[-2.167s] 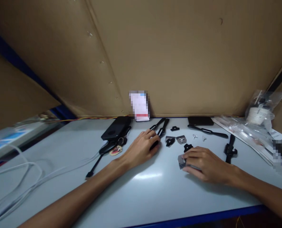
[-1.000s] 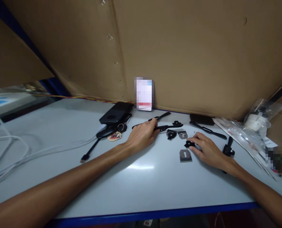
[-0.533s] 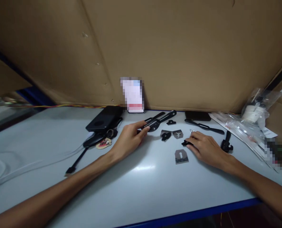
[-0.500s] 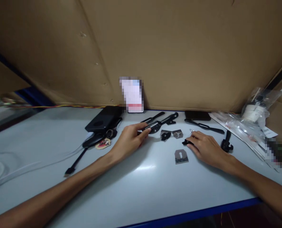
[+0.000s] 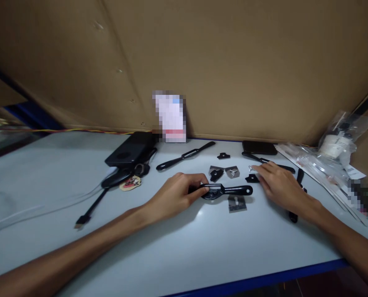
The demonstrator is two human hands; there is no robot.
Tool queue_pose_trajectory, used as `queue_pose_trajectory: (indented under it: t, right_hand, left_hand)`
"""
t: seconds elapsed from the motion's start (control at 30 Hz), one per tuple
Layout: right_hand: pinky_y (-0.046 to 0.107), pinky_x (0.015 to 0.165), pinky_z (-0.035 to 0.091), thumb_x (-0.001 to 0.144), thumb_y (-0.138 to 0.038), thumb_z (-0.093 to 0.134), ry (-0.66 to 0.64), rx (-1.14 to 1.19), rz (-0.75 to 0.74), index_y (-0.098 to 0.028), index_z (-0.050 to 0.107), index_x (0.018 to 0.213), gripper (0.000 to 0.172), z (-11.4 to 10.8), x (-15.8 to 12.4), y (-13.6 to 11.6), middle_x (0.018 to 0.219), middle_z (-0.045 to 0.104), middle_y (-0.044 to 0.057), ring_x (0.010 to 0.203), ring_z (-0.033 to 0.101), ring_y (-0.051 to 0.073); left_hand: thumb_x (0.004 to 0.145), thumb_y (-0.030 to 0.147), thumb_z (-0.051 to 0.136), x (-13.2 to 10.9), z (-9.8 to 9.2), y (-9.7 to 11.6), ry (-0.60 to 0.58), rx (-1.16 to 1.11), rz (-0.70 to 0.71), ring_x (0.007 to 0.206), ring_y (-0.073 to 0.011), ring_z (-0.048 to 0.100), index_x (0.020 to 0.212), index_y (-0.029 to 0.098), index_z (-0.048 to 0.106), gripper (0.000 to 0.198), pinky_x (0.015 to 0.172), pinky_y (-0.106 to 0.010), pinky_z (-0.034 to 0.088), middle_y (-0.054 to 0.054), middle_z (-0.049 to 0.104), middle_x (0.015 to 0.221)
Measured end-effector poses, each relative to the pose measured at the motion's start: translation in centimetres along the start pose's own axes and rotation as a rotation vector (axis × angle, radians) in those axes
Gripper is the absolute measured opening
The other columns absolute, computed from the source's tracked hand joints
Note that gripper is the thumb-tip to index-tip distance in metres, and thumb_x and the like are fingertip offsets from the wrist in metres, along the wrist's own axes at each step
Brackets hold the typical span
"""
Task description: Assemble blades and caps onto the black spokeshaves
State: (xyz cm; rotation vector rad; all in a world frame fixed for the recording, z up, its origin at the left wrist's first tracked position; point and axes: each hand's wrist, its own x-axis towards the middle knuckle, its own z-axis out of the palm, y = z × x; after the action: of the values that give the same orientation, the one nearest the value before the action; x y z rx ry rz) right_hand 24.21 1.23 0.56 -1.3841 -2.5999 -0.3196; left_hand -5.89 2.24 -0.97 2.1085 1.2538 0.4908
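Observation:
My left hand is closed on the near end of a black metal spokeshave body, held low over the table with its other handle pointing right. Below that handle lies a slotted steel blade, partly covered. My right hand is low over the table with bent fingers a little apart. Its index fingertip is beside a small silver wing screw; its thumb side is at a black cap plate. Between the hands lie another black cap plate on a blade and a wing screw on a second blade.
Farther back lie a spokeshave body, a loose cap plate and another body. A black box and cable stand left, a propped phone behind. Right, a dark spokeshave sits partly behind my forearm, near plastic bags.
My left hand has brought the spokeshave body nearer and levelled it. The cap plate by my right hand has shifted right and back, and that hand has moved toward the wing screw.

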Motion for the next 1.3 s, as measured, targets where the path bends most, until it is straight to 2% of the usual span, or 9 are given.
queue_pose_trajectory:
  t: [0.2,0.33,0.47,0.6,0.77,0.9,1.0,1.13,1.3]
  right_hand:
    - [0.039,0.071,0.053,0.096,-0.013,0.050,0.329,0.144,0.011,-0.014,0.070,0.108,0.023,-1.5,0.1,0.4,0.095,0.071,0.010,0.088,0.066,0.026]
    - [0.034,0.068,0.051,0.094,-0.010,0.053,0.428,0.282,-0.105,-0.015,0.069,0.093,0.017,-2.6,-0.2,-1.0,0.083,0.070,0.006,0.077,0.064,0.020]
    - [0.034,0.066,0.051,0.094,-0.010,0.052,0.271,0.292,-0.312,-0.012,0.070,0.097,0.019,-2.8,-1.2,-3.7,0.087,0.070,0.009,0.079,0.062,0.021]
    - [0.040,0.079,0.056,0.097,-0.013,0.049,0.067,0.230,-0.382,-0.012,0.069,0.108,0.023,-1.6,-1.9,-6.2,0.099,0.072,0.012,0.091,0.064,0.025]
    - [0.043,0.093,0.052,0.099,-0.013,0.043,-0.012,0.192,-0.226,-0.016,0.067,0.121,0.032,-0.9,-1.0,-4.3,0.120,0.071,0.011,0.108,0.065,0.025]
    - [0.040,0.079,0.053,0.099,-0.019,0.046,0.081,0.151,0.013,-0.019,0.073,0.100,0.027,-1.1,-0.1,-0.6,0.099,0.075,0.009,0.089,0.068,0.025]
    - [0.038,0.077,0.051,0.097,-0.020,0.054,0.053,0.152,0.146,-0.019,0.073,0.104,0.021,-0.9,0.3,0.8,0.101,0.075,0.008,0.090,0.068,0.024]
    - [0.034,0.073,0.049,0.095,-0.028,0.062,-0.085,0.169,0.196,-0.019,0.072,0.109,0.020,0.0,0.6,0.7,0.100,0.071,0.008,0.085,0.067,0.023]
    - [0.032,0.071,0.045,0.092,-0.028,0.067,-0.098,0.240,0.205,-0.018,0.069,0.101,0.014,0.7,0.8,0.7,0.098,0.068,0.007,0.084,0.064,0.021]
  left_hand:
    - [0.090,0.043,0.050,0.0,-0.1,0.4,-0.046,0.038,0.032,0.059,-0.0138,0.042,0.080,0.019,0.066,0.031,0.056,-0.026,0.026,0.001,0.054,0.063]
    - [0.087,0.043,0.053,0.4,-0.3,0.0,-0.044,-0.185,0.000,0.055,-0.0123,0.037,0.076,0.018,0.061,0.029,0.053,-0.025,0.026,0.003,0.047,0.059]
    - [0.085,0.046,0.057,0.9,-0.5,-0.4,-0.066,-0.379,-0.070,0.047,-0.0098,0.034,0.077,0.018,0.058,0.029,0.048,-0.023,0.025,0.006,0.043,0.054]
    - [0.083,0.052,0.059,1.0,-0.6,-0.5,-0.074,-0.446,-0.115,0.043,-0.0087,0.033,0.078,0.019,0.056,0.033,0.044,-0.022,0.024,0.007,0.045,0.054]
    - [0.083,0.055,0.060,0.9,-0.7,-0.2,-0.040,-0.446,-0.134,0.045,-0.0086,0.034,0.079,0.018,0.056,0.037,0.044,-0.021,0.025,0.007,0.044,0.053]
    - [0.084,0.056,0.058,0.9,-0.7,-0.2,-0.041,-0.420,-0.141,0.045,-0.0090,0.034,0.078,0.019,0.055,0.038,0.045,-0.021,0.026,0.008,0.043,0.053]
    - [0.085,0.056,0.056,0.8,-0.5,-0.2,-0.078,-0.366,-0.110,0.047,-0.0096,0.034,0.080,0.018,0.057,0.038,0.047,-0.022,0.027,0.007,0.043,0.055]
    - [0.085,0.052,0.058,0.4,-0.1,-0.2,-0.111,-0.247,-0.041,0.057,-0.0120,0.041,0.084,0.017,0.064,0.035,0.053,-0.024,0.028,0.003,0.050,0.063]
    - [0.086,0.050,0.059,0.0,0.1,0.0,-0.108,-0.110,-0.013,0.064,-0.0151,0.047,0.089,0.019,0.067,0.033,0.058,-0.025,0.031,0.002,0.056,0.069]
